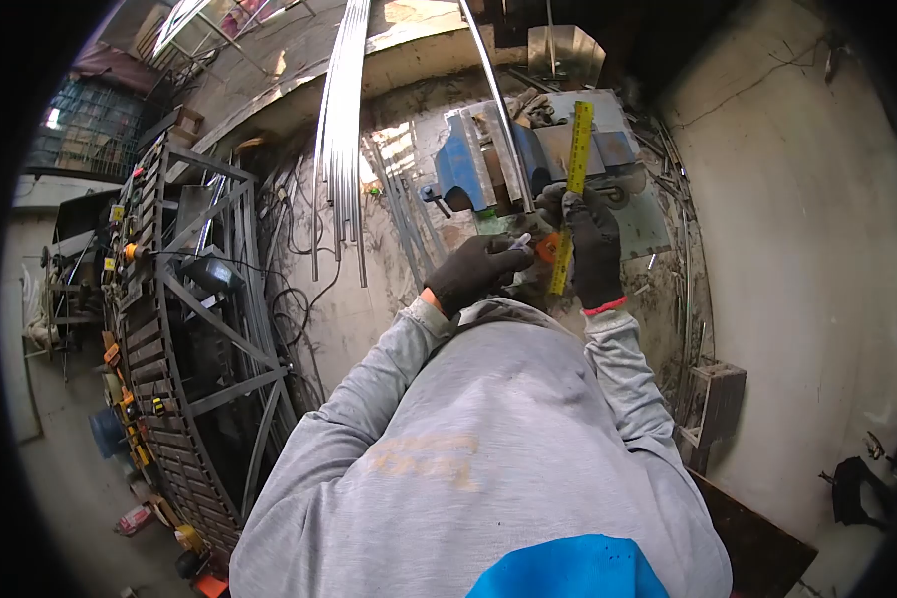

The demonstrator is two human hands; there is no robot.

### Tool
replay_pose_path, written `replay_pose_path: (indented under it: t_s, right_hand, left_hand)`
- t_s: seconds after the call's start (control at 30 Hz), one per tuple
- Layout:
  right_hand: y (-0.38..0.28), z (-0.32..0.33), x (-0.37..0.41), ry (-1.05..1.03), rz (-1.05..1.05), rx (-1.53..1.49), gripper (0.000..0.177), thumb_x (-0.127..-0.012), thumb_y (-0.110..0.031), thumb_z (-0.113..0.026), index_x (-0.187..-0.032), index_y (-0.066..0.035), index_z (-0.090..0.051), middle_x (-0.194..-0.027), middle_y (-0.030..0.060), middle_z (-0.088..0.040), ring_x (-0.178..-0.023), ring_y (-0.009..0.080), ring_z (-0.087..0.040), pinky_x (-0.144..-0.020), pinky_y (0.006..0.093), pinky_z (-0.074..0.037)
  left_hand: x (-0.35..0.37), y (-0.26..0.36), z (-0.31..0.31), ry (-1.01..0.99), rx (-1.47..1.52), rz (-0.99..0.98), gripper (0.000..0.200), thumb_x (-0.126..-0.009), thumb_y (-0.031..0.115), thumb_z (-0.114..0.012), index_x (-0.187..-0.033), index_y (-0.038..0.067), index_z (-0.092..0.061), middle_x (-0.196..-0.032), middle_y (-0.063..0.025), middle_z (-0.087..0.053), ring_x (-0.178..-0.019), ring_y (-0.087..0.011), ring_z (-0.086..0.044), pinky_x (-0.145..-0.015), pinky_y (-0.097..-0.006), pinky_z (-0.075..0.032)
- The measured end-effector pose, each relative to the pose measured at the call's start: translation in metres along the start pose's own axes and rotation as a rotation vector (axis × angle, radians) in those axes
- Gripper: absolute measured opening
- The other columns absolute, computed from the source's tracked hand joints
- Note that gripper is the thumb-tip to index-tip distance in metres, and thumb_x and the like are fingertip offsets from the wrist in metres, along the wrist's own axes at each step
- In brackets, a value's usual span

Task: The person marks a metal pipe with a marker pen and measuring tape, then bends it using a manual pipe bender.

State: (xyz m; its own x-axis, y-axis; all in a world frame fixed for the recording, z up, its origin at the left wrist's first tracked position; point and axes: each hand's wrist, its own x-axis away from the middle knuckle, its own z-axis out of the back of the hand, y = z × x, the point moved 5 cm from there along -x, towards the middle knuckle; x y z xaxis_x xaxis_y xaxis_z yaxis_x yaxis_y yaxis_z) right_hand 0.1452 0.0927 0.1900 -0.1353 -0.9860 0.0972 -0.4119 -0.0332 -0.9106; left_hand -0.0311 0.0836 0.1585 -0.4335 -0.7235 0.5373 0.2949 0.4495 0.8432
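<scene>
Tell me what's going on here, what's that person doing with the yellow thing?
The person's right hand, in a dark glove, is holding a yellow measuring strip. The left hand, gloved too, holds something small and pale, maybe a marker. In front is a blue vise, with a long metal bar lying across it.

Yellow tape measure blade [580, 149], extended straight, lengthwise beside the blue vise [465, 164]
</scene>
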Motion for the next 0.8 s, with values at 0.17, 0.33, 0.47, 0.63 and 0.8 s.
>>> replay_pose_path:
  t_s: [0.17,0.33,0.47,0.63,0.8]
  right_hand:
    - [0.005,0.031,0.009,-0.252,-0.206,0.368,0.023,-0.106,-0.015,-0.058,-0.122,-0.002,-0.069,-0.090,-0.0004,-0.071,-0.067,0.0058,-0.061,-0.059,0.0237,-0.050]
    - [0.061,0.061,0.050,-0.463,-0.320,0.665,0.025,-0.102,-0.016,-0.061,-0.116,0.002,-0.070,-0.081,0.0008,-0.067,-0.062,0.0074,-0.056,-0.057,0.0261,-0.047]
    - [0.068,0.045,0.071,-0.561,-0.431,0.690,0.024,-0.099,-0.014,-0.063,-0.115,0.002,-0.071,-0.080,0.0012,-0.066,-0.061,0.0082,-0.056,-0.057,0.0272,-0.047]
    - [0.072,0.032,0.042,-0.705,-0.326,0.829,0.034,-0.097,-0.017,-0.066,-0.123,0.003,-0.069,-0.088,0.0070,-0.072,-0.064,0.0113,-0.061,-0.058,0.0291,-0.049]
    - [0.047,0.001,0.019,-0.741,-0.016,1.086,0.029,-0.098,-0.024,-0.066,-0.112,0.000,-0.072,-0.088,0.0111,-0.075,-0.081,0.0191,-0.070,-0.074,0.0355,-0.054]
  left_hand:
    - [0.016,-0.012,0.036,0.272,0.237,-0.145,0.025,-0.094,0.031,-0.073,-0.094,0.007,-0.071,-0.074,0.0034,-0.061,-0.061,-0.0041,-0.050,-0.053,-0.0226,-0.038]
    - [0.065,0.000,0.059,0.534,-0.085,-0.385,0.060,-0.087,0.041,-0.080,-0.127,-0.002,-0.067,-0.104,-0.0124,-0.073,-0.092,-0.0220,-0.067,-0.085,-0.0352,-0.053]
    - [0.092,-0.014,0.052,0.447,-0.337,-0.235,0.055,-0.082,0.040,-0.079,-0.123,0.004,-0.069,-0.111,-0.0212,-0.072,-0.104,-0.0353,-0.070,-0.091,-0.0423,-0.053]
    - [0.084,-0.027,0.060,0.551,-0.507,-0.322,0.033,-0.090,0.035,-0.069,-0.109,0.007,-0.071,-0.096,-0.0183,-0.070,-0.092,-0.0394,-0.068,-0.083,-0.0486,-0.053]
    - [0.080,-0.021,0.077,0.599,-0.469,-0.337,0.039,-0.091,0.039,-0.068,-0.112,0.006,-0.070,-0.100,-0.0197,-0.070,-0.093,-0.0377,-0.068,-0.084,-0.0479,-0.052]
